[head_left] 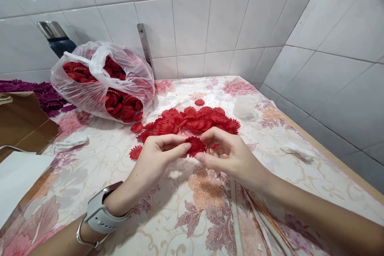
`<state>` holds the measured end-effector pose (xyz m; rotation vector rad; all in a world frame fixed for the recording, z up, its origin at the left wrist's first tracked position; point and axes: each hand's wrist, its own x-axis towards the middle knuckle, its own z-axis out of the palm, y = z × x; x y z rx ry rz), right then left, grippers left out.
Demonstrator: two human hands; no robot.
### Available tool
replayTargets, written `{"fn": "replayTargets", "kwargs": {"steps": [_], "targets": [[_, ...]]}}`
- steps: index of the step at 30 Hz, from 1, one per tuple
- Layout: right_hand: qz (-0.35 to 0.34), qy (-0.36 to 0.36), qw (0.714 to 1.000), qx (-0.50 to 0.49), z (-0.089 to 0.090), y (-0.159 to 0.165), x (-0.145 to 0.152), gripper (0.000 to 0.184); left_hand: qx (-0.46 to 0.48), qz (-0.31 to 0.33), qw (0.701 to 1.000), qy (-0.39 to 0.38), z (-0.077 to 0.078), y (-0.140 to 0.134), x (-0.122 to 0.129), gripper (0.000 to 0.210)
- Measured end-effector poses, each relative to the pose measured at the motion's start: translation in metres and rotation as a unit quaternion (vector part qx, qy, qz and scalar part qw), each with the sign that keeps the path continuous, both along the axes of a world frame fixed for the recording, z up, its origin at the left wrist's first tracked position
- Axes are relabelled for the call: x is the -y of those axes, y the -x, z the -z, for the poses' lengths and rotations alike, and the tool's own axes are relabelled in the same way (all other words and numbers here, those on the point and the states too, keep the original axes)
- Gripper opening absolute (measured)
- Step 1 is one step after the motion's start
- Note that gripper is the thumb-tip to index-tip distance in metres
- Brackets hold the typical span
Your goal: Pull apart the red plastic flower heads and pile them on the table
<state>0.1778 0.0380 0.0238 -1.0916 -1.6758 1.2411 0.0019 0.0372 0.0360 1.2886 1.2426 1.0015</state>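
Note:
Between my two hands is a red fabric flower [195,146] with a fringed edge, held up just above the table. My left hand [162,150], with a watch on its wrist, pinches the flower's left side between thumb and fingers. On the other side, my right hand [225,152] has its thumb and curled fingertips at the flower's right edge. Right behind the hands lies a loose pile of similar red flowers [195,120]. One single red flower [136,152] lies left of my left hand.
A clear plastic bag [144,64] full of red flowers stands back left, before a dark bottle [61,44]. Purple flowers [49,96], a cardboard box [27,124] and white paper [24,180] are at left. Thin strips [264,220] lie near the front. Tiled walls [192,24] bound the table.

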Motion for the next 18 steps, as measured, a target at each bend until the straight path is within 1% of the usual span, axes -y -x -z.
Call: {"fn": "replayTargets", "kwargs": {"steps": [3,6,7,9,11,13,16,18], "targets": [[0.020,-0.036,0.999,0.001,0.001,0.000,0.000,0.015,0.006,0.026,1.000,0.004,0.000,-0.001,0.001,0.005],[0.080,-0.083,0.993,0.000,0.001,0.000,-0.001,0.010,0.028,0.032,0.998,0.037,0.002,-0.002,0.002,0.008],[0.091,-0.108,0.990,0.007,0.001,0.000,-0.002,0.009,0.035,0.030,0.998,0.041,0.003,-0.003,0.002,0.008],[0.083,-0.167,0.982,0.035,0.000,-0.001,-0.001,0.008,0.041,0.026,0.998,0.035,0.006,-0.004,0.002,0.005],[0.057,-0.209,0.974,0.065,-0.003,-0.001,-0.001,0.012,0.044,0.028,0.998,0.027,0.008,-0.005,0.002,0.004],[0.043,-0.201,0.976,0.069,-0.005,-0.001,0.000,0.010,0.056,0.031,0.998,0.024,0.009,-0.005,0.003,0.007],[0.042,-0.132,0.990,0.038,-0.006,-0.001,-0.001,0.003,0.075,0.028,0.997,0.015,0.010,-0.004,0.004,0.010],[0.036,-0.073,0.997,-0.005,-0.005,-0.002,-0.002,0.006,0.071,0.023,0.997,0.010,0.010,-0.004,0.004,0.012]]}}
